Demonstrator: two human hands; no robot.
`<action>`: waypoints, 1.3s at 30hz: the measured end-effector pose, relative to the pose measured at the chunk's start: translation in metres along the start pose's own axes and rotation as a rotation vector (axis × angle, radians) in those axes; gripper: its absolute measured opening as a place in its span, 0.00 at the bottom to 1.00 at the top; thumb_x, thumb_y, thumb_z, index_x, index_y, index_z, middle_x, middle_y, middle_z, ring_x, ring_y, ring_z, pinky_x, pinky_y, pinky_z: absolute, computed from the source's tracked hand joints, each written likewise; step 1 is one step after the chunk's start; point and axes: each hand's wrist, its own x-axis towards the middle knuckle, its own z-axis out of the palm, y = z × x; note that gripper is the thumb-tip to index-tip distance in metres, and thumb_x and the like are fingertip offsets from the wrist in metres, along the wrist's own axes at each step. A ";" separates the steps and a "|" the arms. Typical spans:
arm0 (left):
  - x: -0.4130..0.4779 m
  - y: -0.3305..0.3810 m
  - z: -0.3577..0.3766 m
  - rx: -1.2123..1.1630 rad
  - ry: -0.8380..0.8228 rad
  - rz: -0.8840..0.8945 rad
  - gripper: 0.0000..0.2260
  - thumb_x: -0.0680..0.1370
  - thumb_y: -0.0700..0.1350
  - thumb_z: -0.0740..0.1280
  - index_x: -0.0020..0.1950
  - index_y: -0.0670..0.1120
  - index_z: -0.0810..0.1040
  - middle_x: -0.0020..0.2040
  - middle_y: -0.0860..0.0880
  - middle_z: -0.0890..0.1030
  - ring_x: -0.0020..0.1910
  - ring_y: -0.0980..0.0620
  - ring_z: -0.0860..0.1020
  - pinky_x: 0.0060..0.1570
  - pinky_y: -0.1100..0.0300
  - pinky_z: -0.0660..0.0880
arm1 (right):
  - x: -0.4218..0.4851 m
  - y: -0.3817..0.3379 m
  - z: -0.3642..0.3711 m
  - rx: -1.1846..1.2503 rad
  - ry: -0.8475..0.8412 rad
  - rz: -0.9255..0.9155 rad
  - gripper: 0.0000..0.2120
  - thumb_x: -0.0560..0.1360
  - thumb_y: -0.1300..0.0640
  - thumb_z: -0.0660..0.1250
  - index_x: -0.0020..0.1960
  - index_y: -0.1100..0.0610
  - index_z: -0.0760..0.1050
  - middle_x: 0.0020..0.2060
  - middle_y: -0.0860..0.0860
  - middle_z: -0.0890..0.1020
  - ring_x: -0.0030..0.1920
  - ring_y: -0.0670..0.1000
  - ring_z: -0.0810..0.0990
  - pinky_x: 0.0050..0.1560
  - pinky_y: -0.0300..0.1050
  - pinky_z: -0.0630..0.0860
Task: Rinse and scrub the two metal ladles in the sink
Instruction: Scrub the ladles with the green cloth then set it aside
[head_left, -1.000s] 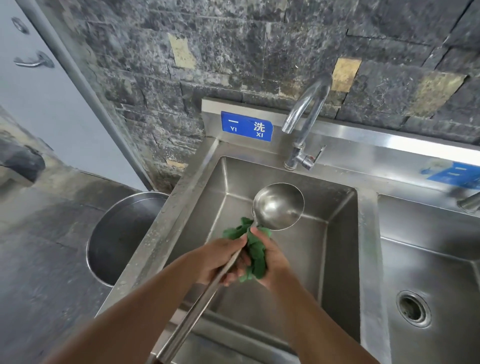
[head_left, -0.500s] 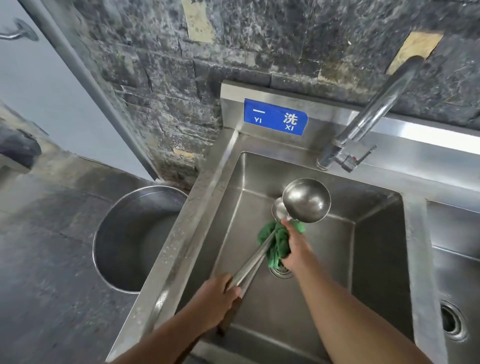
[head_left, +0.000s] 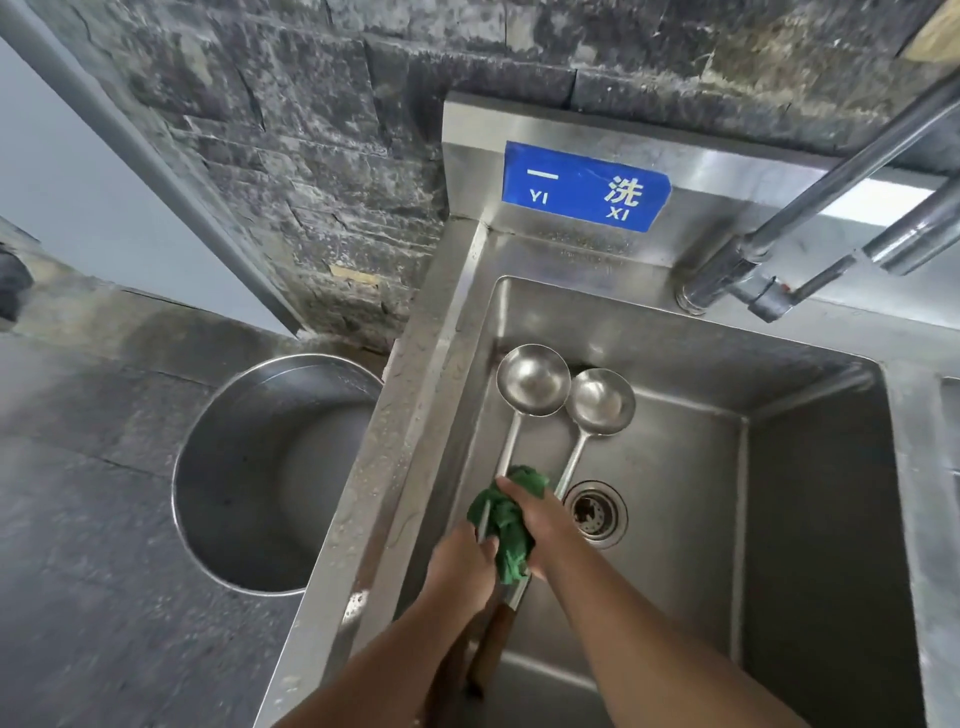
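Ladles lie together in the sink basin (head_left: 779, 509), the larger ladle (head_left: 533, 379) against the left wall and the smaller ladle (head_left: 601, 401) touching it on the right, bowls toward the back corner. Scrubbing appears under way: the right hand (head_left: 545, 525) presses a green cloth (head_left: 506, 525) round the shafts, while the left hand (head_left: 460, 569) is clenched on the shafts nearer the wooden grips. No water runs from the faucet (head_left: 810, 208), so rinsing would need it turned on. The drain (head_left: 595, 513) lies just beside; a steel pot (head_left: 270, 473) stands outside.
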 end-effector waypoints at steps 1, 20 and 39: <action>0.006 -0.001 0.000 -0.018 -0.013 -0.027 0.09 0.82 0.50 0.60 0.54 0.46 0.74 0.47 0.45 0.81 0.48 0.44 0.82 0.50 0.48 0.81 | 0.005 0.003 0.001 -0.004 0.000 0.015 0.21 0.69 0.59 0.78 0.59 0.63 0.76 0.44 0.65 0.85 0.41 0.62 0.85 0.45 0.60 0.83; 0.047 -0.031 0.022 0.048 0.158 -0.085 0.14 0.83 0.46 0.55 0.46 0.46 0.79 0.43 0.46 0.81 0.36 0.56 0.76 0.31 0.63 0.69 | 0.035 0.040 0.009 -0.110 -0.030 0.039 0.17 0.70 0.58 0.78 0.55 0.60 0.78 0.46 0.64 0.84 0.41 0.61 0.85 0.41 0.54 0.84; 0.038 -0.044 0.080 0.539 -0.123 0.117 0.19 0.80 0.41 0.66 0.70 0.40 0.68 0.67 0.42 0.74 0.65 0.44 0.75 0.62 0.56 0.74 | 0.014 0.052 -0.112 0.237 0.312 -0.016 0.16 0.71 0.51 0.77 0.55 0.54 0.78 0.51 0.61 0.83 0.51 0.63 0.83 0.52 0.68 0.80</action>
